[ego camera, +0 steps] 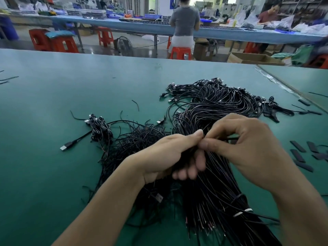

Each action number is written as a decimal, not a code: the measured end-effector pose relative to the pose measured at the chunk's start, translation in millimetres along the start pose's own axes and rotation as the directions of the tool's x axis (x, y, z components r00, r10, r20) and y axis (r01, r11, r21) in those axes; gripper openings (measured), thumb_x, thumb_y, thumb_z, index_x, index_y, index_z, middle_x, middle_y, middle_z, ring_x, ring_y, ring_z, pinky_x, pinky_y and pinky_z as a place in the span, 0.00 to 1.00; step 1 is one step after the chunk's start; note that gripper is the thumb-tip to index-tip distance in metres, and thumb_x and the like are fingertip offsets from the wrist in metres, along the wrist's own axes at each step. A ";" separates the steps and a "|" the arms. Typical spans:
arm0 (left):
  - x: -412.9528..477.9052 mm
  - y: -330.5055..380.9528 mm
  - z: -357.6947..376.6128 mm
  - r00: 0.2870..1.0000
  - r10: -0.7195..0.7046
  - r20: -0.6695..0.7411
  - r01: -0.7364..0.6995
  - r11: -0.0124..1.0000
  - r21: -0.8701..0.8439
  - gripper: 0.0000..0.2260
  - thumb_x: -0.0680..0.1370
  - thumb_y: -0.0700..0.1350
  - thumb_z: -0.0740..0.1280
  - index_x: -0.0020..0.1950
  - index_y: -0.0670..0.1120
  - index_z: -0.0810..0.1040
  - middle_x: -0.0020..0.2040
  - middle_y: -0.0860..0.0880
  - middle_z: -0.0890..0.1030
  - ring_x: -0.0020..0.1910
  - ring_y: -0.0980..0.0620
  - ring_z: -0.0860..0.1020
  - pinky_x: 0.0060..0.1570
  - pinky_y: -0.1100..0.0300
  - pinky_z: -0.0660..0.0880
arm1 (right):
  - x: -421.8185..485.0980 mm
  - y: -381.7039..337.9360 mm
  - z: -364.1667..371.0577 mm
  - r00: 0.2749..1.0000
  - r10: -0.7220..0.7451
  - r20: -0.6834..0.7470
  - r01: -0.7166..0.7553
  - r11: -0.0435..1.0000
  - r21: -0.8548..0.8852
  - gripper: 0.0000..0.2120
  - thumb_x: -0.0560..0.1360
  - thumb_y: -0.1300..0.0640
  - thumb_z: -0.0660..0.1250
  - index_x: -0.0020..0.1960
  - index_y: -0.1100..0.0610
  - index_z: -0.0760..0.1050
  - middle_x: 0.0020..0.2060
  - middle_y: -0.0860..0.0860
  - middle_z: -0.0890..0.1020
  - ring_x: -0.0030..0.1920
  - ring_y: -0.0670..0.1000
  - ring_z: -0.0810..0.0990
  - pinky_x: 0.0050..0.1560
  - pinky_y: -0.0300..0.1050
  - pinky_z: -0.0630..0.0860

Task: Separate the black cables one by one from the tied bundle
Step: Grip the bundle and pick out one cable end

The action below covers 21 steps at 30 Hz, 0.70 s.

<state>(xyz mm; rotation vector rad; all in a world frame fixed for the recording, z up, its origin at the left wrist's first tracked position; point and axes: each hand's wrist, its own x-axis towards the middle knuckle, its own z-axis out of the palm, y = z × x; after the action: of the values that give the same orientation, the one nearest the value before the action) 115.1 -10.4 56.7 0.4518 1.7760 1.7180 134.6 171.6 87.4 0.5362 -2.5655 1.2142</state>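
Open green table point(53, 103) spans the left and upper middle of the frame, interrupted only by a small coiled cable point(100, 128) and wire scraps point(8, 79) at the far left edge. The centre is blocked: a loose cable pile point(138, 141) lies just left of the left hand point(170, 155), the tied bundle point(221, 192) gripped by it and the right hand point(248, 148) runs to the bottom edge, and another cable heap point(221, 98) sits behind. Black strips point(298, 146) dot the narrow band of table at the right.

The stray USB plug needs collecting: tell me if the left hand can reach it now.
Probably not yet: the left hand grips the cable bundle; the USB plug lies apart on bare mat to its left.
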 end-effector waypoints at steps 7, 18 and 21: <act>-8.5 2.8 -9.7 0.943 0.102 0.316 0.029 0.922 -0.385 0.25 0.83 0.56 0.53 0.28 0.51 0.68 0.23 0.52 0.72 0.18 0.61 0.65 0.15 0.69 0.58 | -0.9 5.8 11.0 0.954 0.036 0.296 -0.235 0.701 0.673 0.05 0.67 0.53 0.75 0.39 0.54 0.81 0.37 0.56 0.82 0.40 0.52 0.82 0.45 0.49 0.83; 18.0 -8.9 13.0 0.857 0.280 -0.433 -0.210 0.957 0.202 0.27 0.84 0.54 0.58 0.26 0.49 0.72 0.29 0.49 0.78 0.27 0.53 0.74 0.30 0.60 0.72 | 3.9 14.2 18.6 0.994 0.113 -0.004 -0.108 0.958 0.267 0.07 0.76 0.58 0.72 0.41 0.52 0.77 0.34 0.53 0.84 0.35 0.53 0.83 0.42 0.56 0.80; 18.0 -10.0 11.1 0.758 0.383 -0.528 -0.164 0.896 0.414 0.16 0.84 0.51 0.59 0.39 0.48 0.75 0.32 0.52 0.79 0.31 0.52 0.76 0.36 0.51 0.76 | 4.8 10.1 24.0 0.991 0.093 -0.095 -0.076 0.983 0.168 0.06 0.74 0.55 0.74 0.41 0.49 0.78 0.35 0.49 0.84 0.37 0.55 0.82 0.43 0.59 0.80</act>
<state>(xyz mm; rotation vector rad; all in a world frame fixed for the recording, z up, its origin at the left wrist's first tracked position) 110.4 8.6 43.9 0.3459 2.6157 1.8922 124.4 157.7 67.4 0.3895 -2.4391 1.4518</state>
